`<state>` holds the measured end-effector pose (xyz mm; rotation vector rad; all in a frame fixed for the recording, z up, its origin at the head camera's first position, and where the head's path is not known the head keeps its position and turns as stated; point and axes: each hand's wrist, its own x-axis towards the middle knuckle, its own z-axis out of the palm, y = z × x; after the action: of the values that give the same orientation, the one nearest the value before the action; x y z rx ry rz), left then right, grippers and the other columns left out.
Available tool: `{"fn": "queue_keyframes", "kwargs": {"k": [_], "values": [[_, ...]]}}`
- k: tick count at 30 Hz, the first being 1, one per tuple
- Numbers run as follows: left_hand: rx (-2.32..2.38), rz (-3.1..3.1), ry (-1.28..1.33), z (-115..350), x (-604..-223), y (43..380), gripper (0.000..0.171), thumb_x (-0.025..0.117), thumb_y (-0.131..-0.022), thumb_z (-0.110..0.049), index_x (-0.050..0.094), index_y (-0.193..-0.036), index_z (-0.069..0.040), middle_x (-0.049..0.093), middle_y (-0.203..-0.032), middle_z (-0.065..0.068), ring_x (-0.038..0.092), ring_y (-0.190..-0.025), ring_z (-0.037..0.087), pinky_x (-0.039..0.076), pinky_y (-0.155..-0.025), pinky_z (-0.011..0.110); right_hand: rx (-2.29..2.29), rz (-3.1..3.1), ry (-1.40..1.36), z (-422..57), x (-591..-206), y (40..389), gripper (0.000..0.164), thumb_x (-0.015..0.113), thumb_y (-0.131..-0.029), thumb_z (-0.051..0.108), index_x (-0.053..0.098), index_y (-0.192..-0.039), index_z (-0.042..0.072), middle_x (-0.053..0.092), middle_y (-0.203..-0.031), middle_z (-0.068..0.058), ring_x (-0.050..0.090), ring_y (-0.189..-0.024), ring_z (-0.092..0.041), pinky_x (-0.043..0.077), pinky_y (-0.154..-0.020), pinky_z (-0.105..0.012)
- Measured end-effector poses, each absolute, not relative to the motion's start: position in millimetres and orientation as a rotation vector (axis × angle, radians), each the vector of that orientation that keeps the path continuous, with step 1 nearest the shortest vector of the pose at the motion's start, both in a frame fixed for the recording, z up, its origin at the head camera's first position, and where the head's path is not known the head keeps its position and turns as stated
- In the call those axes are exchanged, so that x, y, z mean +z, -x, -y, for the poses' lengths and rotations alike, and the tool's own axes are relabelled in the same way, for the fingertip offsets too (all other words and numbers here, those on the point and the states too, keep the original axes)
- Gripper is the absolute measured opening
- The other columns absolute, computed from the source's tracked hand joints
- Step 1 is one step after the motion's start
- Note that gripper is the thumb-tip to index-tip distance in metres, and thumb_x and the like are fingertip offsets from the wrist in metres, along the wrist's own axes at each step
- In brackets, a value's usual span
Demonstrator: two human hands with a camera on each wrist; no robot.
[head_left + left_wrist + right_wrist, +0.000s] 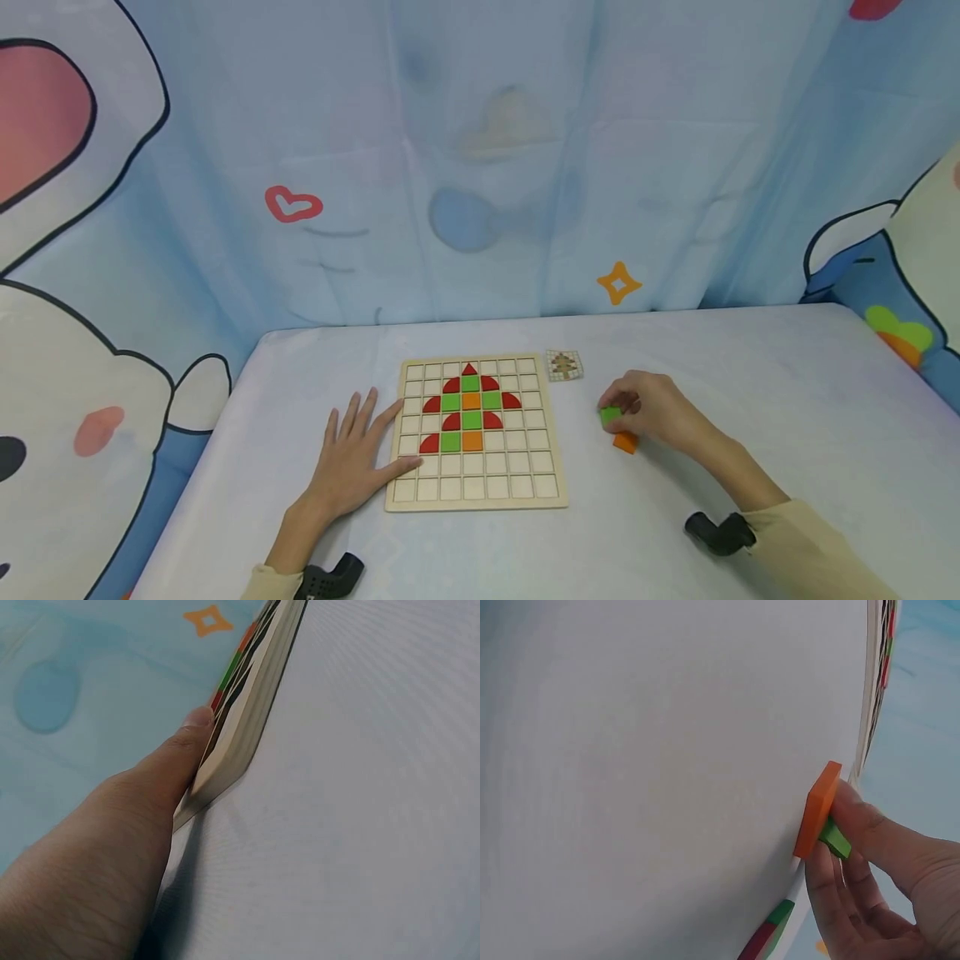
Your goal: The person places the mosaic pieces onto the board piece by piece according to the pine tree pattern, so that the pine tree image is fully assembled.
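A wooden grid board lies on the table, bearing red, green and orange tiles in a tree-like pattern. My left hand is spread at its left side, thumb over the edge and index fingertip touching the frame. In the left wrist view the thumb rests along the board's edge. To the right of the board, my right hand pinches a green tile between thumb and fingers. An orange tile is just below the thumb; the right wrist view shows this orange tile in front of the green tile.
A small pattern card lies by the board's top right corner. In the right wrist view a green-and-red piece sits near the fingers. White cloth covers the table, with a blue printed curtain behind.
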<state>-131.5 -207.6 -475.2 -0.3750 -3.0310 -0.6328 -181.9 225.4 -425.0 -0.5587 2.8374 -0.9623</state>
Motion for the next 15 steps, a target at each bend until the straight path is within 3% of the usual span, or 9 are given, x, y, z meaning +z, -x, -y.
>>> {"fn": "queue_keyframes", "kwargs": {"k": [6, 15], "values": [[-0.629, 3.022, 0.384, 209, -476, 132, 0.089, 0.065, -0.091, -0.066, 0.042, -0.162, -0.019, 0.021, -0.172, 0.02, 0.007, -0.16, 0.044, 0.001, -0.125, 0.067, -0.962, -2.862, 0.582, -221, -421, 179, 0.023, 0.09, -0.075, -0.006, 0.072, -0.08, 0.008, 0.067, -0.082, 0.002, 0.058, -0.075, -0.016, 0.053, -0.064, -0.025], [-0.629, 3.022, 0.381, 209, -479, 132, 0.089, 0.065, -0.091, -0.066, 0.04, -0.163, -0.019, 0.02, -0.172, 0.02, 0.006, -0.16, 0.043, 0.001, -0.125, 0.067, -0.84, -2.935, 0.675, -186, -409, 165, 0.023, 0.085, -0.076, -0.012, 0.074, -0.082, 0.007, 0.066, -0.081, 0.004, 0.061, -0.073, -0.011, 0.055, -0.065, -0.027]]}}
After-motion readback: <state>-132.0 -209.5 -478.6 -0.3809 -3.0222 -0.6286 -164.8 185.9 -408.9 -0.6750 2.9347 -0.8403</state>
